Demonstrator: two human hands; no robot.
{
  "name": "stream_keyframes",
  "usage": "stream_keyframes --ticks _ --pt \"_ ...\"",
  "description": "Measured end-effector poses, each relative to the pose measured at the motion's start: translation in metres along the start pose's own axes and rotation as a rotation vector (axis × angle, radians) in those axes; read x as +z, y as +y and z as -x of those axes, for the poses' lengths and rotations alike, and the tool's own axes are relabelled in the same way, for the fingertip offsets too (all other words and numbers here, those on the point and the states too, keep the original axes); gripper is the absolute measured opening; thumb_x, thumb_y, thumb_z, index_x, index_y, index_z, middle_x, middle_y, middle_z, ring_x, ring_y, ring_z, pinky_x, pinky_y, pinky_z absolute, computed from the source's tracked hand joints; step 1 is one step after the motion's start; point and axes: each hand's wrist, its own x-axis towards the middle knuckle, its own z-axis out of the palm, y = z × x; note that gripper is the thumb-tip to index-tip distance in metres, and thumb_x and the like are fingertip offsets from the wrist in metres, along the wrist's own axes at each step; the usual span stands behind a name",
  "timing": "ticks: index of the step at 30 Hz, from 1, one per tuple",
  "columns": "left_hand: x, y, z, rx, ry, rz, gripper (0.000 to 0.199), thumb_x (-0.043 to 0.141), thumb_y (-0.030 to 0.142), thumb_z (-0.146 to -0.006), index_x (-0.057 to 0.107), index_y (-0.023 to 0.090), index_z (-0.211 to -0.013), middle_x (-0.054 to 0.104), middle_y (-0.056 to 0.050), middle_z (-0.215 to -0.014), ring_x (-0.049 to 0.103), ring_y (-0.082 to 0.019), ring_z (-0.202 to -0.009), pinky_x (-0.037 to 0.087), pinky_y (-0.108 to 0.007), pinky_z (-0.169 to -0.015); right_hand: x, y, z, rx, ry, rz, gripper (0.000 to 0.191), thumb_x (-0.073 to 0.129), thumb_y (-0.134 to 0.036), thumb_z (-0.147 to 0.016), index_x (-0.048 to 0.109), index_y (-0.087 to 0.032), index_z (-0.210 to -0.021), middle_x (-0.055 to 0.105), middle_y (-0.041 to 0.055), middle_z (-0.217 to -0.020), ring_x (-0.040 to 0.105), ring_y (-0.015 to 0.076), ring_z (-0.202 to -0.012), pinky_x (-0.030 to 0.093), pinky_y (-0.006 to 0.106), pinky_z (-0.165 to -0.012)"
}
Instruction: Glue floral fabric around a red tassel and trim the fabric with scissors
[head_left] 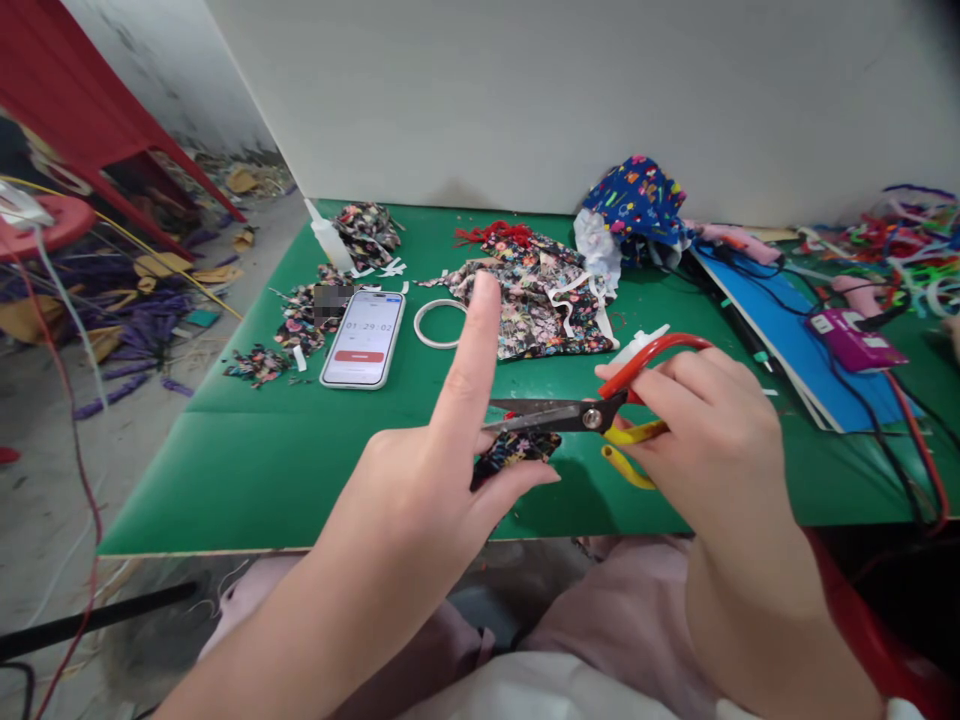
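Over the near part of the green table (247, 450), as the head view shows it, two bare hands meet at a pair of scissors (592, 418). The right hand (712, 440) has its fingers curled around the red and yellow handles, and the blades point left, with only a narrow gap between them. Their tips pass out of sight by the index finger of the left hand (427, 480). That finger stands straight up, apart from the thumb, which stretches out to the right. Between the two sits a dark floral scrap (525, 450), just under the blades; the left hand appears to hold it, though its folded fingers are hidden.

Beyond the hands lie a larger floral cloth (532, 315), a white ring (417, 325) and a phone (361, 340), with small cuttings (300, 320) to the left of the phone.

The step in hand looks like trimming the scrap. Whether its edge is between the blades cannot be told. For the next move, the scrap would need to be held taut, the blades opened onto its edge, and the upright finger kept well clear of the tips before they close.
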Motion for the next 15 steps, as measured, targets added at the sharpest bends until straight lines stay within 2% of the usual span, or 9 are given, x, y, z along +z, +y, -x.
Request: stream_keyframes --ticks 3,7,11,15 --pt "-0.0005 -0.0005 0.0004 0.013 -0.012 -0.018 0.093 0.073 0.036 -0.069 0.019 0.035 -0.145 0.045 0.012 -0.047 0.055 -0.012 -0.038 0.043 -0.018 -0.038 -0.0008 0.0002 -0.0002 -0.003 -0.003 0.000 0.018 0.058 -0.025 -0.080 0.057 -0.018 -0.064 0.055 0.0028 -0.064 0.050 0.0160 -0.066 0.040 0.031 -0.061" --pt "-0.0011 -0.0006 0.0007 0.035 -0.024 -0.059 0.099 0.071 0.036 -0.072 0.007 0.033 -0.147 0.041 0.013 -0.043 0.054 -0.012 -0.037 0.042 -0.017 -0.037 -0.0006 0.0004 0.0003 -0.005 0.000 -0.002 0.018 0.058 -0.025 -0.080 0.057 -0.018 -0.064 0.055 0.0023 -0.063 0.050 0.0160 -0.067 0.040 0.030 -0.061" --pt "-0.0012 0.0006 -0.0006 0.018 -0.032 0.014 0.097 0.073 0.036 -0.070 0.014 0.034 -0.146 0.040 0.013 -0.042 0.051 -0.011 -0.035 0.037 -0.016 -0.034 0.0013 0.0004 0.0006 -0.009 -0.002 0.004 0.019 0.055 -0.024 -0.081 0.055 -0.019 -0.063 0.054 0.0019 -0.062 0.049 0.0156 -0.066 0.039 0.030 -0.061" --pt "-0.0010 -0.0002 -0.0007 -0.004 -0.021 0.021 0.095 0.075 0.035 -0.066 0.021 0.035 -0.145 0.039 0.014 -0.043 0.046 -0.010 -0.030 0.039 -0.017 -0.033 0.0020 -0.0004 -0.0002 -0.011 0.023 -0.025 0.021 0.053 -0.024 -0.082 0.053 -0.019 -0.061 0.052 0.0015 -0.061 0.049 0.0158 -0.065 0.038 0.029 -0.058"
